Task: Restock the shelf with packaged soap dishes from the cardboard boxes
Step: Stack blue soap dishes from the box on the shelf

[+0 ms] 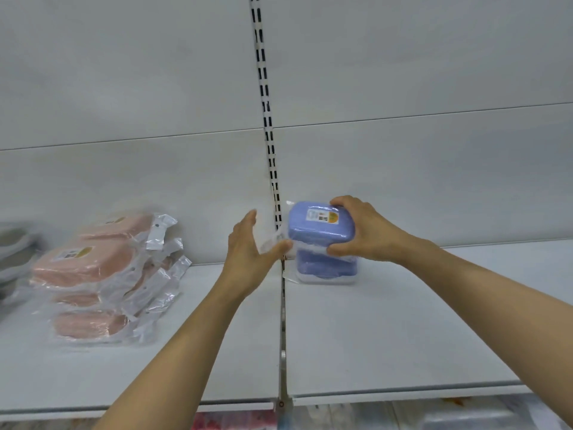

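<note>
Pink packaged soap dishes (93, 274) stacked at left on white shelf (403, 336); left hand (248, 252) reaching forward, fingers spread, touching clear wrap; blue soap dishes (322, 240) stacked mid-shelf; right hand (362, 231) curled over top pack; best squared flush, label up.

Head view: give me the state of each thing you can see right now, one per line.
Blue soap dishes: wrapped, stacked two high on the right shelf board.
Right hand: grips the top blue dish.
Left hand: open, thumb touching the stack's loose wrap.
Pink soap dishes: wrapped, piled on the left shelf board, untouched.
Shelf: mostly bare on the right.
</note>
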Available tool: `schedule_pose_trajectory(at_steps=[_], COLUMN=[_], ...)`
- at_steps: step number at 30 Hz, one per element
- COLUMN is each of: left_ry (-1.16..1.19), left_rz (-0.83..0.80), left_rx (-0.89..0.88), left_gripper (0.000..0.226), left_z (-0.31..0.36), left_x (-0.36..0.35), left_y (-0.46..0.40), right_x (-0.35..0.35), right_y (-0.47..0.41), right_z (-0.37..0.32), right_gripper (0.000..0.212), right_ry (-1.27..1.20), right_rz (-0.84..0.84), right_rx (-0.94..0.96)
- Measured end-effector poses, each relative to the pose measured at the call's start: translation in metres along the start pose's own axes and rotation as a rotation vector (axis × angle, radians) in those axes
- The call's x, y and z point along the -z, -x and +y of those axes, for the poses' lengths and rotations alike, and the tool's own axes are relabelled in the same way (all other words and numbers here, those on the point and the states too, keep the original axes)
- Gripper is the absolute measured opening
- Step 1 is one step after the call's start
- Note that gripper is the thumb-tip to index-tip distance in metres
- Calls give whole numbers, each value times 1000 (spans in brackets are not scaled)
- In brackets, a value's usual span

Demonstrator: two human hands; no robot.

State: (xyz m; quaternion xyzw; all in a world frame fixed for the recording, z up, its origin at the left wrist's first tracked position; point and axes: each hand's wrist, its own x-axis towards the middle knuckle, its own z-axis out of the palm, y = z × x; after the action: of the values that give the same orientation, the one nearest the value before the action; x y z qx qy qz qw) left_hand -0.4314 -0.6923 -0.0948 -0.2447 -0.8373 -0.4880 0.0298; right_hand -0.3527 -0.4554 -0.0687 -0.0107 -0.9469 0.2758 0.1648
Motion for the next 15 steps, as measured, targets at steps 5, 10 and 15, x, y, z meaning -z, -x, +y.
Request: schedule_pose_trajectory(at_steps=[5,10,15], left_ry=[7,29,69], left_rz=[-208,-334,-347], left_rx=[198,219,194], left_gripper=[79,70,52], left_z=[-25,-26,-28], left_x=[-17,-27,-32], left_y=[11,19,21], right_x=[-21,-26,-34], right_y=[-4,9,13], right_z=[30,31,24], right_gripper=[55,67,82], right_ry=[-14,172,496], right_rz=[-90,-28,-26], right_rx=[-79,1,83])
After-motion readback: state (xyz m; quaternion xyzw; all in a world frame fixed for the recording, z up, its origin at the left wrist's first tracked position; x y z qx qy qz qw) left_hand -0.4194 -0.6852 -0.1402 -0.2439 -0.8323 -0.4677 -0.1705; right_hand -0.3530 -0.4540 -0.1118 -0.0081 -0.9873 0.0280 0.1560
